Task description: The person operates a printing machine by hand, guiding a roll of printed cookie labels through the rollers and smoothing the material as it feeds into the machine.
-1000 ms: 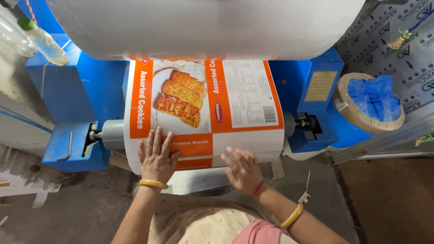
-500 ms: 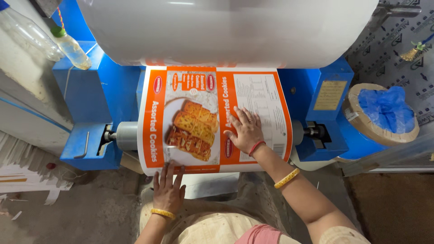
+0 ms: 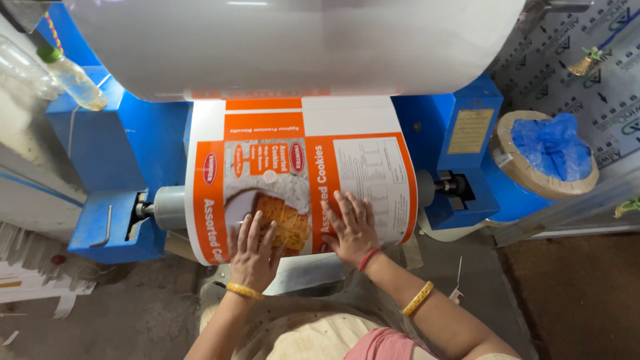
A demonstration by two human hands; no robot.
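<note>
**Both hands flat on the printed roll**

The printed roll (image 3: 300, 180), a drum wound with orange-and-white packaging film showing a biscuit picture, lies sideways on a shaft between the two sides of the blue machine frame (image 3: 120, 153). Above the roll hangs a much larger white roll (image 3: 293, 47), whose lower edge hides the printed roll's top.

The left hand (image 3: 255, 257) lies open, fingers spread, palm down on the roll's lower front, over the biscuit picture. The right hand (image 3: 352, 230) lies just beside it, to the right on the same roll, also open and flat, on the panel of small print. Neither hand grips anything; both only press against the film.

Right of the roll, past the frame, stands a cardboard core with blue plastic (image 3: 550, 150). Left of the roll, high on the frame, hangs a plastic bottle (image 3: 72, 77).
</note>
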